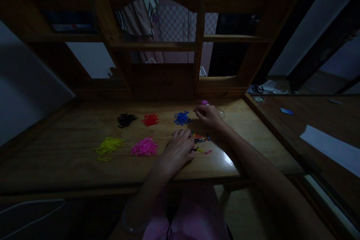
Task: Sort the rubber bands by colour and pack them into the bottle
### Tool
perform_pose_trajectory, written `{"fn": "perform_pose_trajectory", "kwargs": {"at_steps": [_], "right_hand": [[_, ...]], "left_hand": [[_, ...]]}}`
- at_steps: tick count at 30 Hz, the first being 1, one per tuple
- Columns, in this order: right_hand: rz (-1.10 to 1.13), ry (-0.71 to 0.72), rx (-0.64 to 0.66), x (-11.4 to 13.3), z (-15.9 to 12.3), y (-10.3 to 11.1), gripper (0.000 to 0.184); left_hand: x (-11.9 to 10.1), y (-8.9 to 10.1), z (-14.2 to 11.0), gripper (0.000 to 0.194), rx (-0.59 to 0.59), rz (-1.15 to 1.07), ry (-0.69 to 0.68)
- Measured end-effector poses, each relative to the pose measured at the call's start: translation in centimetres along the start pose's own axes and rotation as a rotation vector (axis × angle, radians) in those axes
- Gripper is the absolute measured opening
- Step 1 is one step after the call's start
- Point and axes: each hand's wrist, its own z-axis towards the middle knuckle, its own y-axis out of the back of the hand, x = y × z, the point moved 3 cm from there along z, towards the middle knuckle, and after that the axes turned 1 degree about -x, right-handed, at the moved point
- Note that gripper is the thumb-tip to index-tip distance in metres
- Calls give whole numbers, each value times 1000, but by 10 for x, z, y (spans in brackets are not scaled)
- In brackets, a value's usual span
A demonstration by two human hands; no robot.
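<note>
My left hand (181, 145) rests palm down on the table, fingers lying over the left side of a small mixed heap of coloured rubber bands (200, 139). My right hand (209, 115) is raised just right of the blue rubber band pile (182, 118), thumb and forefinger pinched; anything between them is too small to make out. Behind it is a clear container (221, 113), partly hidden, with a pink part (204, 102) beside it. Separate piles of black bands (126, 119), red bands (150, 119), yellow bands (109, 147) and pink bands (145, 146) lie to the left.
The wooden table (70, 131) has a shelf unit (163, 47) along its back edge. On the right, a second brown surface (306, 110) holds a white paper sheet (332, 148) and a blue card (287, 111). The room is dim.
</note>
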Motion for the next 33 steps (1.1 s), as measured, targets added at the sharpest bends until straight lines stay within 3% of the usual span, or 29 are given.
{"fn": "perform_pose_trajectory", "kwargs": {"at_steps": [7, 16, 25, 33], "right_hand": [[4, -1, 15, 0, 0, 1, 18], [18, -1, 41, -2, 0, -3, 20], [8, 15, 67, 0, 0, -1, 22], [-31, 12, 54, 2, 0, -1, 21]], "left_hand": [[4, -2, 0, 11, -67, -20, -52], [13, -1, 1, 13, -60, -91, -67], [1, 1, -2, 9, -2, 10, -48], [0, 5, 4, 8, -20, 17, -148]]}}
